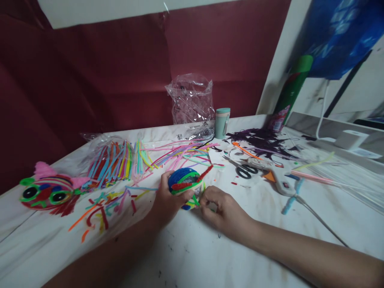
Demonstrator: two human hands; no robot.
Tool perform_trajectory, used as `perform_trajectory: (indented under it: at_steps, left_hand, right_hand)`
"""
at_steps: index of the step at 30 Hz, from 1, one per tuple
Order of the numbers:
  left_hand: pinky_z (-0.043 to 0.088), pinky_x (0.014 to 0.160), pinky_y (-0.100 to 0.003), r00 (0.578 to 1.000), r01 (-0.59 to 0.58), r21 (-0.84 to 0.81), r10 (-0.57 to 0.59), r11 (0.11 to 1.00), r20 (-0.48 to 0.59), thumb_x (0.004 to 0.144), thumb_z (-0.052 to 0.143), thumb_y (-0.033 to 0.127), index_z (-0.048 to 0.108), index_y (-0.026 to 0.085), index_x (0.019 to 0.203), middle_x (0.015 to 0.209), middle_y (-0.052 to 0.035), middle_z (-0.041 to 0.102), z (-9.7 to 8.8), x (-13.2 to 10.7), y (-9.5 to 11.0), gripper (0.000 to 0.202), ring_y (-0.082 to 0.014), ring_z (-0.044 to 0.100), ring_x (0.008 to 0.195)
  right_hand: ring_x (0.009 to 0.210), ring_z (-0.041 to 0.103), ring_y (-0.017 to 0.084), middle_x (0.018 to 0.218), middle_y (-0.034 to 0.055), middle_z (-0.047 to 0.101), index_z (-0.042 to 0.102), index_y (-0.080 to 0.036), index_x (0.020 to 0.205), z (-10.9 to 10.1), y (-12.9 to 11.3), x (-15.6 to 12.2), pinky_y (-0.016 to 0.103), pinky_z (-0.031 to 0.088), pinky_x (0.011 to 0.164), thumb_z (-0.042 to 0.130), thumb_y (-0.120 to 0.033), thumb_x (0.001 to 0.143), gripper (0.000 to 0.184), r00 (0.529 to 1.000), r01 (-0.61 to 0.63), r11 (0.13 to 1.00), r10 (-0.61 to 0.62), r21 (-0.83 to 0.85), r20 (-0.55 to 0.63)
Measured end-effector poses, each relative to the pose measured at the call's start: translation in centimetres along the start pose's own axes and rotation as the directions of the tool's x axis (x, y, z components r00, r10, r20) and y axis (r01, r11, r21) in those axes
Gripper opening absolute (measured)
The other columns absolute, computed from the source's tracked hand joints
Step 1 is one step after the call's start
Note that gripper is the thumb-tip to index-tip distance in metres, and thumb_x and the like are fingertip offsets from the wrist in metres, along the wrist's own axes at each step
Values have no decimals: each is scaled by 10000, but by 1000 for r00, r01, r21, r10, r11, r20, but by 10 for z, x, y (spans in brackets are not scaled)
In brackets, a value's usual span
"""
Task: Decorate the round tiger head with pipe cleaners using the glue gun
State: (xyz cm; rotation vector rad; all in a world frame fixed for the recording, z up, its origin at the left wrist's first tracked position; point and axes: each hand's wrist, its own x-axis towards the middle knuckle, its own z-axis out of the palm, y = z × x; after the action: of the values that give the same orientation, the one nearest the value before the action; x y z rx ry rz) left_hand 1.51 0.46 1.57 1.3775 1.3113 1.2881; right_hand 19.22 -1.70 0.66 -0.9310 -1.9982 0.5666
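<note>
A round ball (pixel 183 176) wrapped in blue, green, red and white pipe cleaners sits in my left hand (pixel 167 200), whose fingers and thumb close around its left side. Part of its surface shows bare grey. From its upper right a red pipe cleaner (pixel 206 176) sticks out loose. My right hand (pixel 220 206) is closed in a pinch at the ball's lower right side, by a green pipe cleaner (pixel 196 200). The fingers hide most of what lies between them. Cut pipe cleaner pieces (pixel 105 208) lie left of my left hand.
A finished-looking fish-like figure (pixel 48 190) lies at far left, beside bundled pipe cleaners (pixel 112 164). Black-handled scissors (pixel 246 171) and a glue gun (pixel 280 180) with its cord lie right. Behind stand a green cup (pixel 222 123), clear plastic bag (pixel 192 102) and purple scraps (pixel 261 140).
</note>
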Motion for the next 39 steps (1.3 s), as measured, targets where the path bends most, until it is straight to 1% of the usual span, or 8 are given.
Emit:
perform_trajectory:
  at_steps: [5,9,17,22,27,31,34,39]
  left_hand:
    - [553,579,-297,996,74,-85,-70,994,55,554,811,349,420,215,1105,912,-33,623,-2,2,2,690,-198,636,753]
    - [532,492,-260,993,97,-107,-89,990,78,547,811,359,409,217,1104,880,-14,612,-3,3,3,702,-169,622,670]
    - [538,553,-278,994,52,-88,-44,995,100,563,812,374,429,214,1088,880,-15,621,-5,3,0,670,-185,630,713]
    - [543,647,-296,996,-7,-77,13,997,87,573,806,364,428,206,1107,928,-31,621,-5,5,-6,673,-202,629,809]
    - [537,661,-290,993,-38,-41,43,998,110,593,796,348,421,222,1116,926,-13,618,-5,4,-6,656,-194,620,821]
    - [529,706,-287,994,-44,2,44,999,104,606,793,328,424,225,1118,949,-15,620,-4,2,-4,639,-192,620,858]
    - [524,735,-290,992,-70,21,68,997,105,606,796,327,429,226,1111,960,-14,620,-3,3,-5,633,-188,617,871]
    - [525,711,-296,989,-52,-30,55,998,139,615,789,315,416,235,1122,936,2,611,-3,2,-6,634,-178,615,831]
  right_hand:
    - [624,564,156,665,27,637,574,-190,693,-3,0,2,259,434,590,518,-115,767,119,999,-37,998,38,-41,16]
    - [661,577,165,677,42,639,584,-183,708,-7,1,2,267,439,615,501,-136,805,136,999,42,997,-41,-64,12]
    - [683,561,172,680,53,602,598,-169,746,-11,2,4,272,440,632,488,-130,864,166,979,203,971,-204,-124,8]
    - [703,485,192,726,81,580,586,-147,752,-14,6,6,314,400,651,441,-130,915,219,939,336,885,-340,-324,45]
    - [752,458,197,807,84,582,606,-138,821,-17,5,9,333,361,687,440,-73,914,201,927,374,842,-346,-389,143]
    - [847,480,225,886,101,599,633,-148,909,-19,4,11,360,360,729,443,-97,929,197,919,395,813,-354,-428,176]
    - [874,485,233,900,109,600,635,-141,902,-22,1,13,367,369,737,421,-110,943,220,901,434,783,-386,-446,199]
    - [884,494,243,908,119,602,620,-134,936,-25,0,13,378,403,742,407,-110,947,214,876,482,748,-424,-455,230]
